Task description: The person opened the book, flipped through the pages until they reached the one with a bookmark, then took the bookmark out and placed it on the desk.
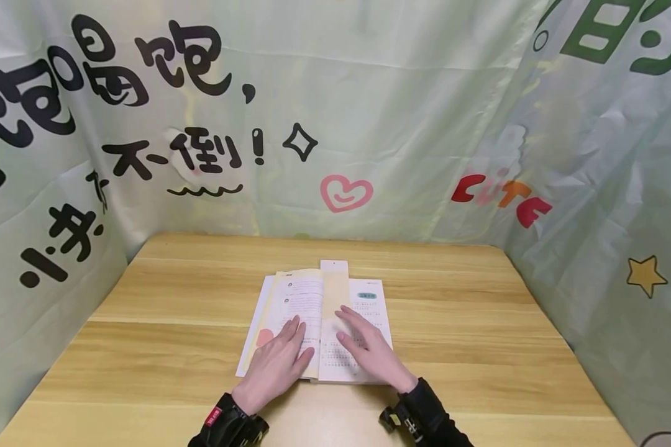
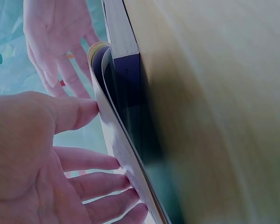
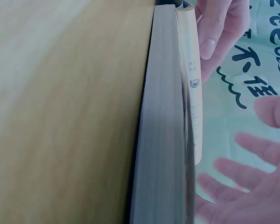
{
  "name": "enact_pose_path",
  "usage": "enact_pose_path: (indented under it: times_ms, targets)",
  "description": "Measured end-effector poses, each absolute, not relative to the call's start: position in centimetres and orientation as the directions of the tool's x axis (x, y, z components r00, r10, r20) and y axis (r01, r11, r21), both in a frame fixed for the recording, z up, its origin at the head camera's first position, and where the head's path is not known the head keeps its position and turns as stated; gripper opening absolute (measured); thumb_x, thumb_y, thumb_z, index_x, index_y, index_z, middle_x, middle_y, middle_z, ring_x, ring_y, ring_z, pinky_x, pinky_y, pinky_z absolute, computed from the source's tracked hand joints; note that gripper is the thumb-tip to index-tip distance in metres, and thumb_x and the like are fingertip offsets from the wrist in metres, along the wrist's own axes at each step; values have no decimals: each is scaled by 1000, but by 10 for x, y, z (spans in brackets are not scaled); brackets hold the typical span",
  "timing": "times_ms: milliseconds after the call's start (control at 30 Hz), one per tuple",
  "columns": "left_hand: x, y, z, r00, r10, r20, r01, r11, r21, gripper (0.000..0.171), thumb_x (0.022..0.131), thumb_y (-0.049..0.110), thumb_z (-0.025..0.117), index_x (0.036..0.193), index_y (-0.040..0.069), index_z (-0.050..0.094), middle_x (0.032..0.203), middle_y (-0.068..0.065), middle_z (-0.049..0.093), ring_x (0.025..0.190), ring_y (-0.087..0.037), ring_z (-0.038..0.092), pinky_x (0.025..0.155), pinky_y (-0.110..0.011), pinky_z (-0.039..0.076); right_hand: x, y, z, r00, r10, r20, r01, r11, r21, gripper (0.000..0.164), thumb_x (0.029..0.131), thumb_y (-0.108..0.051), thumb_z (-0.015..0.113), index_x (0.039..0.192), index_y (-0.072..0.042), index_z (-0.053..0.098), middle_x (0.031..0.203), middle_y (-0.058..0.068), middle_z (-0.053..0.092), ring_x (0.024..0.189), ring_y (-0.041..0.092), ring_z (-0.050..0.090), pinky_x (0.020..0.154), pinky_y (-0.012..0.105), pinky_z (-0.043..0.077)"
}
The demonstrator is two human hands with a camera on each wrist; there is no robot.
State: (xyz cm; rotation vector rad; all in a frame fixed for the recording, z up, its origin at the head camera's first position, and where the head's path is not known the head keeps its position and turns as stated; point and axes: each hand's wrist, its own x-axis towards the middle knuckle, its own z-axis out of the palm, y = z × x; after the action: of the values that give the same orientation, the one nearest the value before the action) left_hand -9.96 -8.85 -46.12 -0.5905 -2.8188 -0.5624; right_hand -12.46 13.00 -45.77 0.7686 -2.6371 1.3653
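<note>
An open thick book (image 1: pixel 335 369) lies on the wooden table, its left pages slightly raised and curved at the spine. My left hand (image 1: pixel 274 366) rests on the left page with fingers extended; in the left wrist view, the fingertips of this hand (image 2: pixel 79 163) touch the page (image 2: pixel 126 172). Over the right page hovers my right hand (image 1: pixel 371 351), fingers loosely spread and holding nothing. The right wrist view shows that hand (image 3: pixel 252 182) beside the thick page block (image 3: pixel 161 116). A pale strip (image 1: pixel 334 267) sticks out past the book's top edge near the spine.
The wooden table (image 1: pixel 453 310) extends around the book on all sides. Behind and beside it hangs a pale green printed cloth (image 1: pixel 414 124) with lettering, a heart and a star. A dark cable (image 1: pixel 665 433) curves at the lower right corner.
</note>
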Motion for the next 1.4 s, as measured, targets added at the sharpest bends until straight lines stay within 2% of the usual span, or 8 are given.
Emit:
enact_pose_path:
  times_ms: [267,700,967,1167,1400]
  targets:
    - [-101,-88,-462,-894,354,274,431,847,312,53,95,32,55,129,-8,55,137,-28,49,123,-38,48,81,-52,57,-128,132,-455,-915,-328,234,-368,443,-817,49,98,-21,55,141,-2,43,145,23,41,129,35,41,103,55,40]
    - [-100,-89,-463,-903,354,244,420,847,326,54,96,33,53,131,-8,54,138,-28,48,124,-38,47,83,-53,56,-137,132,-444,-945,-294,142,-256,397,-881,56,96,-19,57,143,4,37,141,32,41,123,46,43,102,61,39]
    - [-100,-88,-462,-904,357,235,420,846,328,54,96,33,52,131,-8,54,138,-28,47,124,-38,46,82,-53,56,-146,129,-438,-972,-234,27,-129,437,-890,63,94,-27,59,146,-1,35,141,30,41,124,43,43,97,60,43]
    - [-100,-88,-462,-902,357,241,422,846,325,54,97,33,52,131,-8,54,138,-28,48,124,-37,47,81,-53,56,-152,128,-435,-974,-224,-23,-82,449,-889,68,92,-30,60,147,-2,33,142,28,42,124,40,42,97,59,43]
    - [-100,-88,-462,-908,350,231,412,849,331,54,97,33,52,132,-8,53,139,-28,47,125,-38,46,83,-53,55,-161,130,-430,-966,-250,-71,-42,422,-906,73,91,-31,63,149,-2,31,143,33,37,124,41,42,98,60,41]
